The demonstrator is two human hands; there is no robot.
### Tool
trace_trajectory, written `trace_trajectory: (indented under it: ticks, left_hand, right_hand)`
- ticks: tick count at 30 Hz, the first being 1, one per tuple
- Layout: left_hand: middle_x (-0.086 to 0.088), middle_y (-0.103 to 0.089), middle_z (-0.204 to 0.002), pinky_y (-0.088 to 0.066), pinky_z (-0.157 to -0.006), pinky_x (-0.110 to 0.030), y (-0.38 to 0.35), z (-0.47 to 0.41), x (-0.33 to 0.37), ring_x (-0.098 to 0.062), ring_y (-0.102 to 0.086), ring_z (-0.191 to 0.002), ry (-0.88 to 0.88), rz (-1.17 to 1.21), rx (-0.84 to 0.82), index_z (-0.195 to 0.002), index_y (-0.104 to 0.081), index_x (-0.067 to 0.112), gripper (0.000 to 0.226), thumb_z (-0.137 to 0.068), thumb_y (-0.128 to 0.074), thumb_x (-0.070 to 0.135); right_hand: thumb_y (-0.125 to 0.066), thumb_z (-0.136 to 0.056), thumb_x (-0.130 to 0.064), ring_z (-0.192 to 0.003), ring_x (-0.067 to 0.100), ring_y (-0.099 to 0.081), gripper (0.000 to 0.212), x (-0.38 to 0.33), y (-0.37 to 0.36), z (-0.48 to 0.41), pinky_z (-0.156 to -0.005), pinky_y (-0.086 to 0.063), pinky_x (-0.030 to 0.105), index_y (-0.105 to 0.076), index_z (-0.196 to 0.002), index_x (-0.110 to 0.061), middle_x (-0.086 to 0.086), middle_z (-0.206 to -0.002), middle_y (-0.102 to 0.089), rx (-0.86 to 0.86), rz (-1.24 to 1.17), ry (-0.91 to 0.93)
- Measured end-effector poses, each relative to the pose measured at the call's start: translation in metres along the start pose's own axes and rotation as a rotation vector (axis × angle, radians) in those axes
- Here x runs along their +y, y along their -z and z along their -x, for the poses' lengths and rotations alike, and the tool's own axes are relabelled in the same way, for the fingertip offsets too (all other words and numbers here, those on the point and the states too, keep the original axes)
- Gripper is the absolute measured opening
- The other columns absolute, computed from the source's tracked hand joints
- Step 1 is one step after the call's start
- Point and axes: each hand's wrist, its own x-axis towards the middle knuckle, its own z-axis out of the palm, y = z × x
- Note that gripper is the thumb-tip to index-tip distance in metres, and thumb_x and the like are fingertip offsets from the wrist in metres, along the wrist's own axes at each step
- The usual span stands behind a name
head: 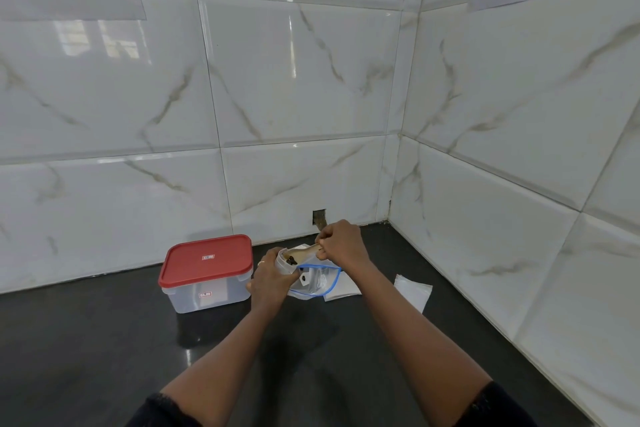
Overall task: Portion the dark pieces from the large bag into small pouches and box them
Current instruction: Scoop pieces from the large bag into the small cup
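Box [207, 288], red lid [207, 258] on, stands near the wall; dark table [104, 340] spreads before it. Right of box: left hand [273, 279] grips small pouch [284, 265] holding dark pieces [291, 258]; right hand [341, 243] pinches spoon [304, 250] above blue-edged bag [317, 284].

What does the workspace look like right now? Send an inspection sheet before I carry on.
Surface: dark glossy counter in a tiled corner.
Job's things: box with its red lid on, left of the hands; bag with a blue zip lying on the counter; pouch held above it; pale scoop with dark pieces at the pouch's mouth; spare pouches to the right.
Clutter: nothing seen.
Grips: left hand holds the pouch; right hand pinches the scoop.
Cables: nothing seen.
Surroundings: marble-look tiles; small hole in the wall behind the hands.
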Motion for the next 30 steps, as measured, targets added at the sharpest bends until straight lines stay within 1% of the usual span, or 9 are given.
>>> trace_trajectory:
  ticks: [3, 5, 9, 15, 20, 24, 26, 28, 30]
  left_hand:
    - [-0.004, -0.056, -0.127, -0.036, -0.099, -0.047, 0.000, -0.001, 0.001, -0.025, -0.051, -0.117, 0.021, -0.007, -0.004, -0.131, -0.044, 0.021, 0.062, -0.077, -0.072, 0.034]
    - [-0.004, -0.056, -0.129, -0.036, -0.100, -0.048, 0.001, -0.001, 0.003, -0.025, -0.050, -0.118, 0.031, -0.008, -0.005, -0.132, -0.043, 0.021, 0.064, -0.077, -0.073, 0.035]
    - [-0.003, -0.057, -0.127, -0.037, -0.100, -0.048, 0.002, -0.002, 0.006, -0.025, -0.051, -0.117, 0.038, -0.007, -0.006, -0.131, -0.043, 0.022, 0.064, -0.076, -0.073, 0.035]
    - [-0.002, -0.060, -0.121, -0.044, -0.096, -0.051, 0.000, -0.005, 0.007, -0.024, -0.055, -0.110, 0.022, 0.020, -0.014, -0.128, -0.044, 0.023, 0.064, -0.073, -0.074, 0.037]
    - [-0.001, -0.060, -0.118, -0.041, -0.097, -0.049, 0.002, -0.005, 0.007, -0.023, -0.054, -0.109, 0.026, 0.013, -0.003, -0.124, -0.046, 0.022, 0.058, -0.075, -0.073, 0.033]
    - [-0.002, -0.061, -0.116, -0.040, -0.096, -0.046, 0.008, -0.006, 0.008, -0.024, -0.054, -0.110, 0.025, -0.031, 0.004, -0.124, -0.048, 0.019, 0.053, -0.078, -0.069, 0.035]
    - [-0.004, -0.062, -0.115, -0.039, -0.096, -0.046, 0.010, -0.006, 0.009, -0.026, -0.054, -0.110, 0.017, -0.045, 0.020, -0.124, -0.049, 0.018, 0.050, -0.080, -0.067, 0.035]
    - [-0.005, -0.063, -0.113, -0.040, -0.095, -0.045, 0.011, -0.006, 0.011, -0.027, -0.056, -0.108, 0.005, -0.044, 0.034, -0.122, -0.051, 0.018, 0.047, -0.081, -0.066, 0.035]
    - [-0.006, -0.064, -0.112, -0.040, -0.095, -0.043, 0.011, -0.006, 0.012, -0.027, -0.057, -0.106, -0.009, -0.047, 0.041, -0.122, -0.052, 0.017, 0.046, -0.082, -0.065, 0.035]
  right_hand:
    - [-0.050, -0.090, 0.002, -0.070, 0.019, -0.067, 0.023, -0.002, -0.001, 0.003, -0.082, -0.058, 0.028, -0.071, -0.099, 0.001, 0.018, -0.091, -0.070, 0.014, 0.033, 0.076]
    - [-0.049, -0.091, 0.001, -0.069, 0.017, -0.065, 0.024, -0.002, 0.000, 0.003, -0.083, -0.058, 0.029, -0.071, -0.100, 0.000, 0.014, -0.086, -0.067, 0.015, 0.060, 0.123]
    - [-0.050, -0.088, 0.005, -0.071, 0.014, -0.062, 0.026, -0.004, 0.009, 0.004, -0.086, -0.057, 0.031, -0.071, -0.103, 0.000, 0.008, -0.080, -0.062, 0.005, 0.101, 0.160]
    - [-0.056, -0.084, 0.007, -0.075, 0.012, -0.060, 0.028, -0.003, 0.013, 0.004, -0.088, -0.055, 0.030, -0.071, -0.106, -0.002, 0.016, -0.094, -0.071, -0.012, 0.154, 0.220]
    - [-0.052, -0.086, 0.003, -0.089, 0.025, -0.068, 0.027, -0.004, 0.015, 0.006, -0.088, -0.055, 0.030, -0.072, -0.103, 0.000, 0.017, -0.098, -0.071, 0.083, 0.134, 0.153]
    - [-0.046, -0.085, -0.002, -0.081, 0.024, -0.062, 0.027, -0.004, 0.023, 0.003, -0.073, -0.052, 0.031, -0.070, -0.097, 0.005, 0.012, -0.076, -0.064, 0.142, 0.209, 0.015]
    - [-0.045, -0.089, -0.007, -0.063, 0.014, -0.045, 0.024, 0.000, 0.027, -0.001, -0.057, -0.040, 0.022, -0.064, -0.103, -0.002, 0.002, -0.067, -0.043, 0.140, 0.264, -0.037]
    - [-0.043, -0.092, -0.009, -0.055, 0.011, -0.035, 0.020, 0.003, 0.027, -0.003, -0.048, -0.030, 0.018, -0.059, -0.105, -0.006, 0.000, -0.065, -0.036, 0.086, 0.256, -0.093]
    - [-0.044, -0.092, -0.008, -0.062, 0.018, -0.046, 0.021, 0.005, 0.019, 0.001, -0.048, -0.031, 0.018, -0.058, -0.107, -0.002, 0.003, -0.067, -0.040, 0.033, 0.264, -0.128]
